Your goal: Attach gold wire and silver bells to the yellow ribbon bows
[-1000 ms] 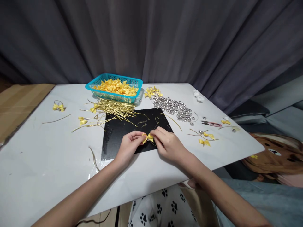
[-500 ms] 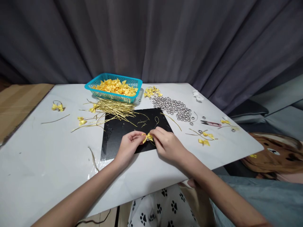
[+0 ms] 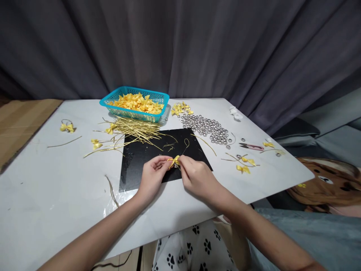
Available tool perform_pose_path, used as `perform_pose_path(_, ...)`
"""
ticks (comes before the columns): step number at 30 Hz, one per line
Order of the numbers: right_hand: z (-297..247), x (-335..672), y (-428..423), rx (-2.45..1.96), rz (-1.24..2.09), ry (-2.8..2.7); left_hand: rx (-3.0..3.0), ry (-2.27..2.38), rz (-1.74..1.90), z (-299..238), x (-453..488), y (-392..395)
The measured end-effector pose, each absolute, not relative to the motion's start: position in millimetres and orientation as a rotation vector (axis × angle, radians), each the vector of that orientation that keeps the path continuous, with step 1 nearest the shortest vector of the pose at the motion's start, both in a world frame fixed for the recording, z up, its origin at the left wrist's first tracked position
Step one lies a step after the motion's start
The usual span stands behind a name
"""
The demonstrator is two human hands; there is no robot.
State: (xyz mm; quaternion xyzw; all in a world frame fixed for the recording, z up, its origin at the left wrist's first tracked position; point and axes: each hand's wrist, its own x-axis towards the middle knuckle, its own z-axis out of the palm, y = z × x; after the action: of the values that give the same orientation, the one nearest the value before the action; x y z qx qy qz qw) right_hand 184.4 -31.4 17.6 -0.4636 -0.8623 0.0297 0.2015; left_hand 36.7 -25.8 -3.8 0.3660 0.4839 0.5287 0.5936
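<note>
Between my two hands is a small yellow ribbon bow (image 3: 175,161), held over the black mat (image 3: 146,158). My left hand (image 3: 155,171) pinches the bow's left side. The fingers of my right hand (image 3: 196,173) are closed on its right side. A small silvery piece shows just under the bow's middle, partly hidden by fingers. From beside my right fingers a thin gold cord (image 3: 186,143) rises and ends in a loop.
A blue basket (image 3: 105,102) full of yellow bows stands at the back. Before it lies a pile of gold cords (image 3: 138,130). Silver beads (image 3: 204,126) spread to the right, near pink-handled thread snips (image 3: 252,147). Loose bows (image 3: 243,169) and cords lie at both sides.
My right hand has shifted slightly left, closer to my left hand, and now covers more of the bow's right side. The bow has tilted a little.
</note>
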Motion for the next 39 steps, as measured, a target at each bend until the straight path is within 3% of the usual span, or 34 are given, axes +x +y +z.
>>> perform_pose_path(13,0,174,-36,-1.103,0.027,-2.062,1.376,1.238,1.464,-2,35,-45)
perform_pose_path(24,-10,166,-45,-0.953,0.134,-1.839,1.952,1.035,1.736,-8,33,-53)
perform_pose_path(39,-13,168,-47,-0.864,0.087,-1.865,2.496,0.863,1.752,3,17,-53)
